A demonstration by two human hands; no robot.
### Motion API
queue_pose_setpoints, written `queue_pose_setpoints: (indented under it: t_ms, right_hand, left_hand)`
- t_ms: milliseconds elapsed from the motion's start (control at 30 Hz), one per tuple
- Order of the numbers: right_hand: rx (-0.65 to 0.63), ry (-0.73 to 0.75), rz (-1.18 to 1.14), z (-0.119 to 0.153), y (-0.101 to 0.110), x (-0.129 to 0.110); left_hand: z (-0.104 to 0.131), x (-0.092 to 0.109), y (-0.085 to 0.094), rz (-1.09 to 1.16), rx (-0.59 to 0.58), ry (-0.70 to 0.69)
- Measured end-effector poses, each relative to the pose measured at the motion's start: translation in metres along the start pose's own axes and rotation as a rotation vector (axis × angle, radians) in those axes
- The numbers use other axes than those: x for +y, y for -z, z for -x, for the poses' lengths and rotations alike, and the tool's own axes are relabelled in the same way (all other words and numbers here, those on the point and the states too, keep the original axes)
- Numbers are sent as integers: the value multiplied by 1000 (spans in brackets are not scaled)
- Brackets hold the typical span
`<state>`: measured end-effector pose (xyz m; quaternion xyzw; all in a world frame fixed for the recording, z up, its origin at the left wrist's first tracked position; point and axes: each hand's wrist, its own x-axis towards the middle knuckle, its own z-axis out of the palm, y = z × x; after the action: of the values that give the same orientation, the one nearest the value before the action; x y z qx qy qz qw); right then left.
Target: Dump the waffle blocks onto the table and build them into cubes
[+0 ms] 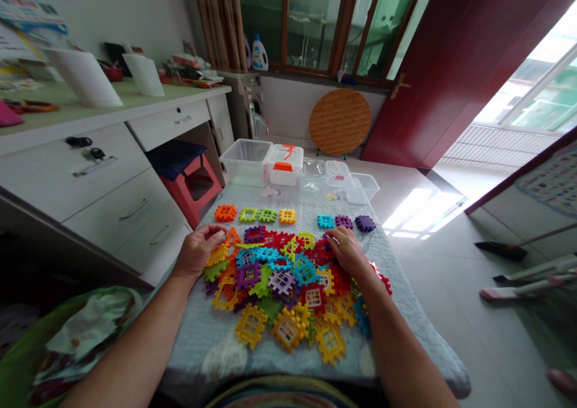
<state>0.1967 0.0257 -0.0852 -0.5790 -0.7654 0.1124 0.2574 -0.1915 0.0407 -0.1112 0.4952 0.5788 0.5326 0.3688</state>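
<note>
A heap of interlocking plastic window-shaped building tiles in several colours (282, 282) lies on the cloth-covered table. My left hand (201, 250) is at the heap's far left edge, its thumb and fingers drawn together beside a tilted orange tile (232, 237); whether they grip it I cannot tell. At the far right of the heap, my right hand (346, 247) pinches what looks like a purple tile (326, 238), mostly hidden by the fingers. Beyond the heap stand small stacks: orange (225, 213), green (267, 215), yellow (287, 216), blue (325, 222) and dark purple (365, 223).
Along the table's far end stand an open clear bin (247, 161), a lidded box with orange latches (285, 166) and smaller clear containers (362, 187). A red stool (192, 185) and a white desk (103, 173) are on the left, with a green-rimmed basket (130, 312) below.
</note>
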Motion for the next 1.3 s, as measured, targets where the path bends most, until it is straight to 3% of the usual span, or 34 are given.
queue_pose_setpoints:
  t_ms: [200, 500, 833, 1300]
  right_hand:
    - [-112, 84, 21, 7, 10, -4]
    - [-345, 46, 177, -3, 20, -17]
    - [-345, 62, 273, -15, 27, -9]
    - [-519, 97, 345, -26, 29, -13]
  left_hand:
    - [-1, -2, 1, 20, -7, 0]
    - [-2, -6, 2, 32, -23, 3]
    - [-1, -2, 2, 40, -28, 4]
    - [-1, -3, 1, 3, -22, -20]
